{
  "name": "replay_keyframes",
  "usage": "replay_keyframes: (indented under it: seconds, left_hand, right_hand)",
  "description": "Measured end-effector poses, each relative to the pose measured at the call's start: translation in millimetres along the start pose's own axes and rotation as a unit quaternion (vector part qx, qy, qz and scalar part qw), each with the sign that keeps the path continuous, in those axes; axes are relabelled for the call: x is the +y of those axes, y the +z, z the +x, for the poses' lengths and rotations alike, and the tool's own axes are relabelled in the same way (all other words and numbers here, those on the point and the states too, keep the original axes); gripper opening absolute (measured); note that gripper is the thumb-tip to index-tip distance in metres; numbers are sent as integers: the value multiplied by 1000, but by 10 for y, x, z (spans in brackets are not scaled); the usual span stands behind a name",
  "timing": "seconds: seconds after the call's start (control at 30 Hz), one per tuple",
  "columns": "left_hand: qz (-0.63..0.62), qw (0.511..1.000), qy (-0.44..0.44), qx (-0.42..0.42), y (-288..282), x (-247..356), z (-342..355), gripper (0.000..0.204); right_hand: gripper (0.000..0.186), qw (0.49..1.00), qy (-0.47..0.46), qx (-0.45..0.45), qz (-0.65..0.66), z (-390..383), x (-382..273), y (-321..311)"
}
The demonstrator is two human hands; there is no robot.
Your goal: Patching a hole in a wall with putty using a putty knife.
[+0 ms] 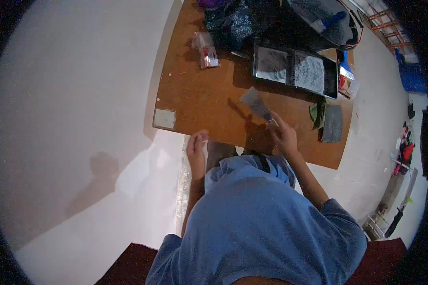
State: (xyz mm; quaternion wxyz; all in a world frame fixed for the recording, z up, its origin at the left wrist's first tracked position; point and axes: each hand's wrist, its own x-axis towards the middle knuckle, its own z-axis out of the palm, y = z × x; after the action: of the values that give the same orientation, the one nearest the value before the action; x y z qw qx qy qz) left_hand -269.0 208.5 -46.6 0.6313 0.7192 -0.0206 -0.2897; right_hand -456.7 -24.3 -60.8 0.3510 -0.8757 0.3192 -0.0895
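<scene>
My right hand (284, 137) is closed around the handle of a putty knife (255, 101). The knife's flat grey blade points away and to the left, above the brown tabletop (199, 102). Just by the table's near edge is my left hand (195, 148), with its fingers curled together. Whether anything small is between those fingers cannot be made out. Farther back lies an open black tray-like case (290, 68) with greyish-white material in its two halves. To the right of the knife are a flat grey rectangular pad (332, 124) and a crumpled green piece (314, 112).
A clear plastic packet with red contents (208, 56) lies at the table's far left. A pale square (164, 118) marks the near left corner. Dark bags (238, 26) crowd the far end, and a blue-handled scraper (345, 65) rests beside the case. A white wall (76, 95) borders the left.
</scene>
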Motion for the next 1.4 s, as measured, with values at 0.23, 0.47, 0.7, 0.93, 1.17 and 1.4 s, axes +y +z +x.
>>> replay_keyframes:
  seconds: [0.23,0.47,0.7,0.93,1.17,1.4]
  left_hand:
    - [30,999,23,33,-516,224,408,24]
    - [18,999,45,0,-650,233,621,24]
    - [-15,998,48,-29,-755,204,848,22]
    - [36,994,103,30,-1076,244,1162,17]
    - [70,983,155,65,-1419,257,1396,17]
    - [241,932,233,140,-1506,-93,1719,18]
  right_hand:
    - [55,988,107,36,-109,-66,-171,165]
    - [54,984,130,53,-112,-165,-164,316]
    - [52,984,146,88,-48,-124,-287,332]
    - [44,987,110,95,65,-17,-449,554]
    - [41,953,202,187,127,-84,-585,882]
    - [49,993,79,-78,28,192,-1065,987]
